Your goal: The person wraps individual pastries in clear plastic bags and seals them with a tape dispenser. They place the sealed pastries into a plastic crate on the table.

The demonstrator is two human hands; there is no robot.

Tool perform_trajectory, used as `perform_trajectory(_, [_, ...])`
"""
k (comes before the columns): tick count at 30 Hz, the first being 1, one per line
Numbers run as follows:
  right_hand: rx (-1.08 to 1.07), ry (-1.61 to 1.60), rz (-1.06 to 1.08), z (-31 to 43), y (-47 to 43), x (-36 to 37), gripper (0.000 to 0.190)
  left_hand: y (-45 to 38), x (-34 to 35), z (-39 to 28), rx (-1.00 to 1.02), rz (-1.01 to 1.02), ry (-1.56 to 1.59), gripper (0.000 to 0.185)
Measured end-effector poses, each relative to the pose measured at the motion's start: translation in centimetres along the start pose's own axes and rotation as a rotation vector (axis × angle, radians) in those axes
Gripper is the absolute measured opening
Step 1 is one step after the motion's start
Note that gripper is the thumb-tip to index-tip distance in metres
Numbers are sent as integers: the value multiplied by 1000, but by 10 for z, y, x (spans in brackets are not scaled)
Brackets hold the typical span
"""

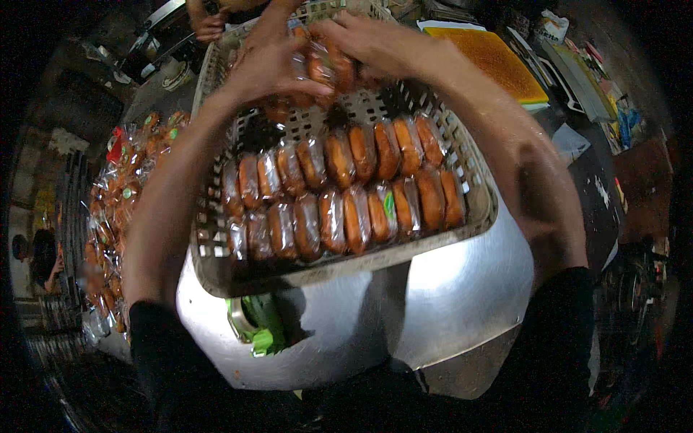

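Note:
A plastic crate (346, 270) with slotted walls stands before me on a metal table. In its near half, clear-wrapped brown baked pastries (338, 162) stand on edge in two rows; one in the nearer row bears a green sticker. At the crate's far part my left hand (268, 67) and my right hand (368, 43) press several wrapped pastries (322, 67) between them. My left thumb lies along their near side. The fingertips are partly hidden and blurred.
Many wrapped pastries (122, 189) are heaped at the left. A green sticker roll (262, 319) lies on the metal table (460, 303) near me. At the right back lies a yellow-brown sheet cake (487, 59). Another person's hand (208, 24) shows beyond the crate at upper left.

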State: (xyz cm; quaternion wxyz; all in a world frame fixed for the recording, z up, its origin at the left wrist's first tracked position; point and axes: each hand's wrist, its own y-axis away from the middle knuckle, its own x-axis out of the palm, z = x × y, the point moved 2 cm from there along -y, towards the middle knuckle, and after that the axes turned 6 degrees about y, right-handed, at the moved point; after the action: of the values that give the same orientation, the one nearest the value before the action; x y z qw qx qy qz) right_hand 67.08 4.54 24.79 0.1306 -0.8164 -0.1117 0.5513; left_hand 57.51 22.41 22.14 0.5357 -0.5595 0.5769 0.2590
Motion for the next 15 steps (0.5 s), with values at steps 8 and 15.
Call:
perform_trajectory(8, [252,-199,291,-55,57,28,88,11,81,37,-686,-289,781,57])
perform_trajectory(15, [225,-611,218,25,92,-85,72,18,57,40,-366,267,149,53])
